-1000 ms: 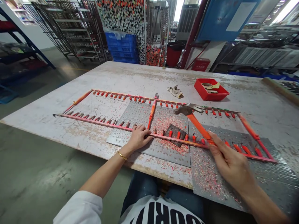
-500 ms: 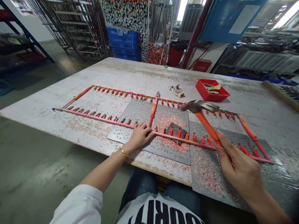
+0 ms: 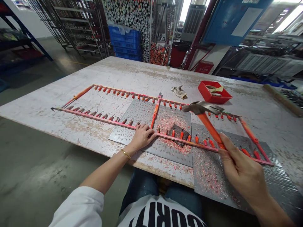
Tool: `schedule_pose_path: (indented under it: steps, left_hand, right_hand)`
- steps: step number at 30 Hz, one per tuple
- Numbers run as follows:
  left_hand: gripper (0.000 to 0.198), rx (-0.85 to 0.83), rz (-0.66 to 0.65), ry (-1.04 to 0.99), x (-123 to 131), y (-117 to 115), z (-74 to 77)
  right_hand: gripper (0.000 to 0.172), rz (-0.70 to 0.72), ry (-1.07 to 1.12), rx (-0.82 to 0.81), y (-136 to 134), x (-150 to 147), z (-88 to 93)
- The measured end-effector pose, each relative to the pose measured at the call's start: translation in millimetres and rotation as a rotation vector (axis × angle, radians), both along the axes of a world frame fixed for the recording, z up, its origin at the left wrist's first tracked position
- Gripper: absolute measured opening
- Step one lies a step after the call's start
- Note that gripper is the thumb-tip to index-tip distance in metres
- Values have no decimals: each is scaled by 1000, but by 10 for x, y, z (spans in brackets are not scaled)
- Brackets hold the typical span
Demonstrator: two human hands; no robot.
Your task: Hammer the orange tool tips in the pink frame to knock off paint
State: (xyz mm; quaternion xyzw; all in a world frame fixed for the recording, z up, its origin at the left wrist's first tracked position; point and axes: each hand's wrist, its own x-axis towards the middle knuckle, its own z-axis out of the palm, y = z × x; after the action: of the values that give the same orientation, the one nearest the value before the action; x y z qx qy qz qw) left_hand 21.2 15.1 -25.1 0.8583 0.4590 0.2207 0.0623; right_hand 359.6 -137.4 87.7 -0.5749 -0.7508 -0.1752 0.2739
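Right grip (image 3: 241,168): was closed around the hammer (image 3: 209,128)
Hammer: slanted up-left from the right grip, striking face (image 3: 186,108) leftward, claw (image 3: 216,109) rightward
Left grip (image 3: 142,137): rested on the frame (image 3: 155,114), closure impossible to tell
Frame: ran lengthwise left to right beneath the left grip

The bare left forearm (image 3: 107,171) reaches forward and inward from a white cloth sleeve (image 3: 79,208). The bare left hand (image 3: 142,138) lies palm down, fingers bent, thumb stretched sideways. The bare right forearm (image 3: 272,203) angles inward; the bare right hand (image 3: 243,167) is raised, fingers curled closed, thumb pointing forward.
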Motion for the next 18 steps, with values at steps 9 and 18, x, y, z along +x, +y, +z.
schedule_pose_path:
  steps: [9, 18]
  left_hand:
    - [40, 16, -2, 14, 6, -3, -19]
    - [39, 10, -2, 9, 5, -15, -11]
  right_hand:
    - [52, -32, -305, -285, -22, 146, -398]
    - [72, 63, -136, -59, -35, 45, -370]
